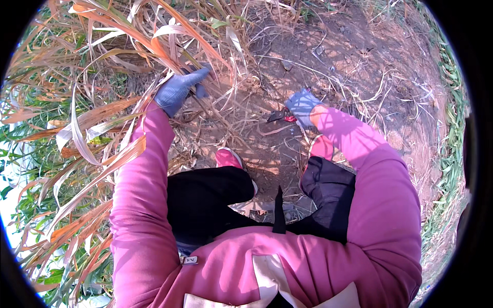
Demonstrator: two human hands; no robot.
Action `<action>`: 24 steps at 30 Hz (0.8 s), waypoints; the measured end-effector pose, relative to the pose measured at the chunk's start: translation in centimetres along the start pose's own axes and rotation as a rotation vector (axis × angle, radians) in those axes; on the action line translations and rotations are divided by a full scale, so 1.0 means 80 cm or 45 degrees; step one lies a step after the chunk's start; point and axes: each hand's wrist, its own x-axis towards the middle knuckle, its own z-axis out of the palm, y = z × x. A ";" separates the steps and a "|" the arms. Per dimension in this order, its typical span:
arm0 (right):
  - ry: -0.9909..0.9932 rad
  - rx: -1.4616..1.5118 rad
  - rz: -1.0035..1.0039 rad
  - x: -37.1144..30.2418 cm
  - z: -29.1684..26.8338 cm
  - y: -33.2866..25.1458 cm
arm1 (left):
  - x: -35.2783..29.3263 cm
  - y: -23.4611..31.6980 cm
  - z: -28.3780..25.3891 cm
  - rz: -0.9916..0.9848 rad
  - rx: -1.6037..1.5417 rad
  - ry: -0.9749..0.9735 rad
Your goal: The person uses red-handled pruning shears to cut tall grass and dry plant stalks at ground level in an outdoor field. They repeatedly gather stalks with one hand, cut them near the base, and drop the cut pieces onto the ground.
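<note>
My left hand [177,93], in a blue-grey knit glove, is closed around dry plant stalks [154,45] with long orange and straw-coloured leaves. Its thumb points to the right, and the stalks rise up and leftward out of the grip. Over to the right, my right hand [303,107] wears a matching glove and is closed, low over the soil. A small tool in dark metal and red [282,116] sticks out from its left side; most of it is hidden by the fingers, and I cannot tell its exact kind. The two hands are well apart.
Dense dry and green plants [56,102] stand along the left side. Brown soil [354,56] strewn with dry stems stretches ahead and to the right. My pink shoes [229,158] stand on the ground below the hands. A strip of green grass [451,133] edges the right.
</note>
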 end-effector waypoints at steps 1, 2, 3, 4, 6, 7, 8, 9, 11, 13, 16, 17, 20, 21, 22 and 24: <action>0.021 -0.040 -0.013 0.007 0.005 -0.004 | 0.002 -0.002 0.000 0.002 -0.016 -0.006; -0.075 -0.101 0.010 0.017 0.008 -0.010 | 0.000 -0.002 -0.002 0.054 -0.027 -0.065; -0.097 -0.091 0.000 0.018 0.008 -0.013 | -0.002 -0.011 -0.004 0.027 -0.023 -0.061; -0.101 -0.091 0.001 0.018 0.001 -0.014 | 0.000 -0.014 -0.008 0.020 -0.008 -0.057; -0.102 0.006 0.065 0.012 0.002 -0.013 | -0.004 0.001 -0.010 0.001 0.107 -0.040; -0.094 0.110 0.127 0.004 0.008 -0.009 | -0.011 0.015 -0.002 -0.012 0.211 -0.026; -0.092 0.193 0.211 -0.008 -0.002 -0.011 | -0.010 0.015 -0.002 0.062 0.109 0.000; -0.099 0.239 0.276 -0.010 -0.016 -0.009 | -0.007 0.013 -0.005 0.112 -0.003 0.008; -0.128 0.285 0.398 -0.016 -0.043 -0.003 | -0.009 0.018 -0.005 0.195 -0.118 0.233; -0.171 0.257 0.523 -0.014 -0.050 0.020 | -0.005 0.026 -0.013 0.252 0.031 0.311; -0.187 0.371 0.720 -0.015 -0.082 0.058 | 0.009 0.022 -0.013 0.411 -0.046 0.443; -0.172 0.386 0.765 -0.014 -0.087 0.065 | 0.014 0.022 -0.010 0.478 -0.121 0.488; 0.032 0.467 0.846 -0.002 -0.084 0.077 | 0.028 0.025 0.014 0.493 -0.178 0.395; 0.079 0.487 0.865 0.007 -0.083 0.079 | 0.034 0.025 0.022 0.512 -0.179 0.372; 0.151 0.461 0.827 0.012 -0.082 0.078 | 0.040 0.027 0.029 0.403 -0.193 0.332; 0.115 0.455 0.761 0.017 -0.085 0.084 | 0.059 0.036 0.054 0.375 -0.227 0.231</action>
